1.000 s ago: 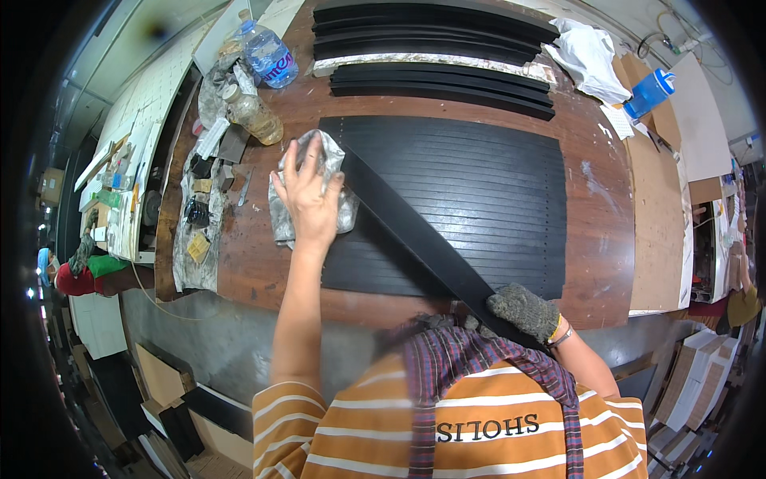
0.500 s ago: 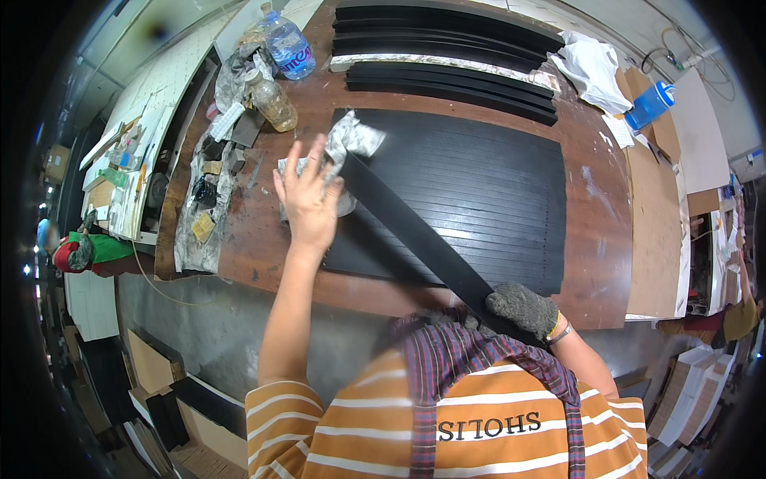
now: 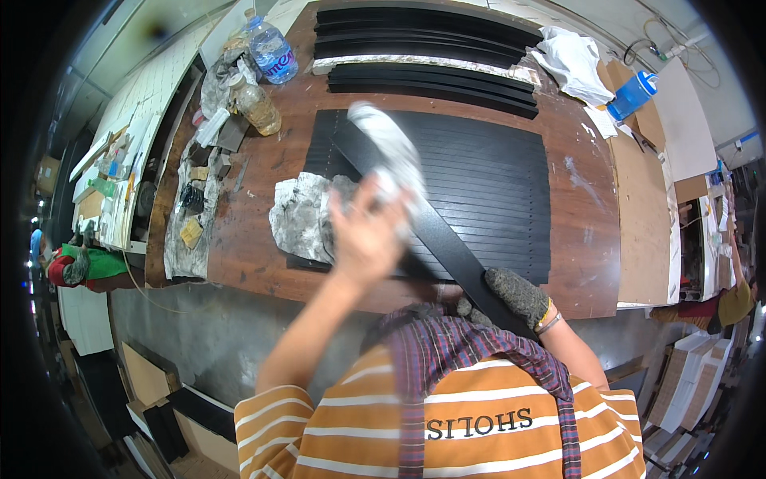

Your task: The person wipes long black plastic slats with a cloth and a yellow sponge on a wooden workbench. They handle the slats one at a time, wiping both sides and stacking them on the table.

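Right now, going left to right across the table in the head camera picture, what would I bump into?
Yellow block, grey-stained rag, bare left hand, gloved right hand, blue plastic bottle.

Two hands: one bare left hand and one gloved right hand. Rags number two: one white rag and one crumpled stained rag. Black strips comprise one held strip, one flat row too dense to count, and two stacks. Three bottles flank the tabletop: two clear bottles, one blue bottle.
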The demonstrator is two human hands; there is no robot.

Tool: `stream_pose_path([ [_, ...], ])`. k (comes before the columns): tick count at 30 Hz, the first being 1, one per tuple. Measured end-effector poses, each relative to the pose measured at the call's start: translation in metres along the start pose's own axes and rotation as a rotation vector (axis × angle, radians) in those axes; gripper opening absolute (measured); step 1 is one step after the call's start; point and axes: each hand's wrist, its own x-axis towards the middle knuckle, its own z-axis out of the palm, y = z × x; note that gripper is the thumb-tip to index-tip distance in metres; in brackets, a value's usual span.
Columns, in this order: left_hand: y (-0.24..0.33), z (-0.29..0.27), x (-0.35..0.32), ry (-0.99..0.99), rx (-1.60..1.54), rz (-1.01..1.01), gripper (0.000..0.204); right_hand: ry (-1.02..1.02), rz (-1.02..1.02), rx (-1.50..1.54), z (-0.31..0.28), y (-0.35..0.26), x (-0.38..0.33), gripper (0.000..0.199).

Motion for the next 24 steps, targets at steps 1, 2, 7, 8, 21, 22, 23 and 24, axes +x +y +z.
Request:
stream_pose_path([
  [1,0.019,0.003,-0.007,-0.003,-0.158,0.088,0.034,-0.007,0.001,0.028,-0.001,0.001,0.000,0.045],
  [2,0.028,0.005,-0.011,-0.076,-0.265,0.190,0.040,-0.020,0.010,0.053,-0.002,0.002,0.001,0.040],
  [7,-0.058,0.015,-0.007,0.055,-0.067,-0.308,0.035,-0.098,0.058,0.145,0.000,0.006,0.001,0.038],
  [8,-0.086,0.014,-0.009,0.119,-0.186,-0.495,0.037,-0.109,0.059,0.151,0.001,0.005,0.000,0.038],
  [21,-0.117,0.004,0.018,0.159,-0.783,-0.567,0.033,-0.087,-0.556,-1.118,-0.004,0.009,-0.001,0.017],
  [22,-0.122,0.005,0.019,0.162,-0.939,-0.665,0.035,-0.082,-0.551,-1.134,-0.003,0.010,-0.003,0.016],
  [23,-0.124,0.004,0.018,0.123,-0.876,-0.711,0.036,-0.084,-0.584,-1.166,-0.002,0.009,-0.005,0.016],
  [24,-0.121,0.003,0.016,0.063,-0.808,-0.760,0.037,-0.082,-0.618,-1.184,0.000,0.008,-0.008,0.015],
])
